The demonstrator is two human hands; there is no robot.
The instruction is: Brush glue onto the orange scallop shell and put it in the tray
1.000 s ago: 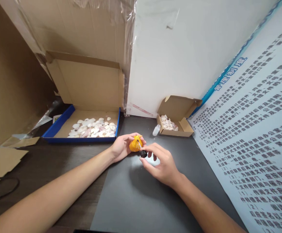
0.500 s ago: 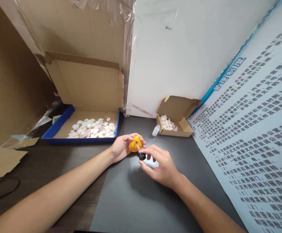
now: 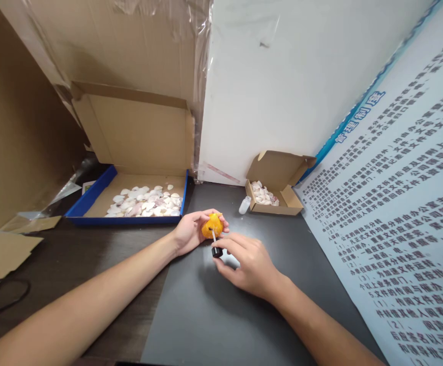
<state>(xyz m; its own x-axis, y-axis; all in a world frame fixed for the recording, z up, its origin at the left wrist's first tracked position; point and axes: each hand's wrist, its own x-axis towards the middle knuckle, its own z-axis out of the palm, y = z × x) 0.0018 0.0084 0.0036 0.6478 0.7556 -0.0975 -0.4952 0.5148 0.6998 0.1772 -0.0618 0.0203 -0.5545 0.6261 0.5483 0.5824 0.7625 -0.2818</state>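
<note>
My left hand [image 3: 190, 233] holds an orange-yellow ribbed shell [image 3: 212, 223], its fingers curled behind and beside it. Between the thumb and fingers of my right hand [image 3: 246, 262] is the black cap of a small brush [image 3: 216, 251], with a pale stem pointing up and away from me. The brush's dark tip is at the face of the shell and appears to touch it. Beyond my hands, a small clear bottle with whitish contents [image 3: 244, 205] stands without a cap beside the small cardboard box.
At the back left an open blue-edged box [image 3: 125, 220] holds many pale shells [image 3: 145, 202]. A small open cardboard box [image 3: 274, 209] with more shells stands at the back right. A grey mat [image 3: 190, 325] covers part of the dark table; a printed board [image 3: 408, 203] rises on the right.
My right hand has moved the brush slightly left and toward me, so its tip is now lower on the shell. My left hand and the shell have barely moved.
</note>
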